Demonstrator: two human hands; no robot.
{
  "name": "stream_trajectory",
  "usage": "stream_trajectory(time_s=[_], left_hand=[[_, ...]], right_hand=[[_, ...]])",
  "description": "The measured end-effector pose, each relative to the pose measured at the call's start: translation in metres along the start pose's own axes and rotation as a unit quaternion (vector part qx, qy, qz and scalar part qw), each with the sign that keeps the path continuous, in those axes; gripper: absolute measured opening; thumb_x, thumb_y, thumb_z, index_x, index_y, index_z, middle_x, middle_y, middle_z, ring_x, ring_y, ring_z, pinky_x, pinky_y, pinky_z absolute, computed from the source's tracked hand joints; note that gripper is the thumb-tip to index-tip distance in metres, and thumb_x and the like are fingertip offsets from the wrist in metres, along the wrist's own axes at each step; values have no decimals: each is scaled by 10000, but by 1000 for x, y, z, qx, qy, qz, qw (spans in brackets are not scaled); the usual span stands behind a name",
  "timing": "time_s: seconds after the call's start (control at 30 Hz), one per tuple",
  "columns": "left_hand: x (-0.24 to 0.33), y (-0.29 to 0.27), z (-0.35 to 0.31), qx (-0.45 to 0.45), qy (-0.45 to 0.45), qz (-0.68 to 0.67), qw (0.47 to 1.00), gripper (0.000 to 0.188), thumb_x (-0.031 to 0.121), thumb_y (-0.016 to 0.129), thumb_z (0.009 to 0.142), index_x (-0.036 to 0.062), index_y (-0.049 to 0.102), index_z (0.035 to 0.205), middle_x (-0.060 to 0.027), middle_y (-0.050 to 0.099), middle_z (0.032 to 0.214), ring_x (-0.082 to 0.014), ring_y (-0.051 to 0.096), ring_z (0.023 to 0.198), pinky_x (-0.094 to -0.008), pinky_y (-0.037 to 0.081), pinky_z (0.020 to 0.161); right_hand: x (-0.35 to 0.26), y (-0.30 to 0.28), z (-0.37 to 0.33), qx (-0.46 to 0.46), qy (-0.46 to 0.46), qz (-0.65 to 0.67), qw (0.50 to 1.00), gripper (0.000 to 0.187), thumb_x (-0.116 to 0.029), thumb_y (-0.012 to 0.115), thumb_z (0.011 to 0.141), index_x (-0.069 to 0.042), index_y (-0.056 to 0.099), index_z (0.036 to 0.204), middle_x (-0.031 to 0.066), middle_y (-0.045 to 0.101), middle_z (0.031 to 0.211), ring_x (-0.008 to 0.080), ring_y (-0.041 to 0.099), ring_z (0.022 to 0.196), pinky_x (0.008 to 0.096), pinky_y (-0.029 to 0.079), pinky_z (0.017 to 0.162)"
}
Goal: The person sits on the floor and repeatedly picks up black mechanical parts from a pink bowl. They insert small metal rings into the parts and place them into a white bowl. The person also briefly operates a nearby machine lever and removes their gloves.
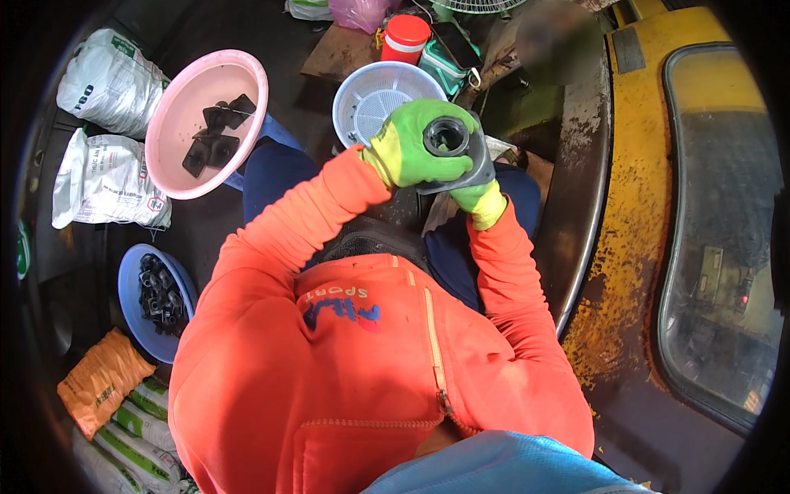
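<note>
In front of my body, both hands wear green gloves with yellow-green cuffs. My left hand is closed around a black flanged part, which has a round hollow collar and a squarish flat flange. From below and to the right, my right hand grips the flange side of the same part; its fingers are mostly hidden behind it. Just beyond the hands sits a white-blue mesh basket. To the left, a pink basin holds several similar black flanged parts.
At the left are a blue basin of small black pieces, white sacks and an orange bag. A red-lidded jug and a green box stand at the back. A worn yellow machine panel with a window closes the right side.
</note>
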State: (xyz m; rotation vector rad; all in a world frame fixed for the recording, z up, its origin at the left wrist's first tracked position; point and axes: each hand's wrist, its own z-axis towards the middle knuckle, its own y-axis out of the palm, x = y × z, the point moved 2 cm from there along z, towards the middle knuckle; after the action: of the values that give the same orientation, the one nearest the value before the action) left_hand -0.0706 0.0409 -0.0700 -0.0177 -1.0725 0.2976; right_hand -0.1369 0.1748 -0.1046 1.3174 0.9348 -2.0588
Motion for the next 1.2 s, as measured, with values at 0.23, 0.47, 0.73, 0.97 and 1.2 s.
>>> stream_trajectory(time_s=[0.23,0.47,0.73,0.97,1.2], left_hand=[[-16,-11,14,-354,63,-213,909,415,169,751,592,46,667,980,-107,640,1096,-239,602,1020,-369,453,916],[3,-35,35,-131,38,89,987,776,269,767,637,47,503,1333,-171,463,1401,-301,400,1341,-407,301,1109],[-9,14,-3,96,73,-8,993,499,200,843,625,72,614,1050,-116,638,1174,-322,534,1211,-405,433,1015],[-6,-2,-1,-21,79,7,997,437,194,820,650,85,625,1026,-74,645,1179,-312,532,1218,-411,441,1016],[1,-14,2,-228,46,-84,969,415,162,787,641,65,629,1012,-113,632,1199,-299,504,1239,-423,407,1016]], right_hand=[[18,12,-20,-76,-21,2,997,594,-115,786,725,-100,531,1261,53,540,1249,188,534,1140,328,438,970],[14,-2,2,93,-70,-47,992,541,-209,757,774,-75,540,1251,87,623,1132,235,607,1039,359,474,890],[9,19,0,165,13,53,985,499,-182,659,860,-58,461,1301,91,580,1216,218,583,1106,323,478,912],[-18,4,2,55,-95,-158,981,460,-118,754,703,-28,584,1121,81,639,1048,206,631,964,315,514,819],[-7,-4,-17,-139,-11,-50,989,749,-154,864,647,-73,500,1296,71,572,1241,209,546,1155,352,460,972]])
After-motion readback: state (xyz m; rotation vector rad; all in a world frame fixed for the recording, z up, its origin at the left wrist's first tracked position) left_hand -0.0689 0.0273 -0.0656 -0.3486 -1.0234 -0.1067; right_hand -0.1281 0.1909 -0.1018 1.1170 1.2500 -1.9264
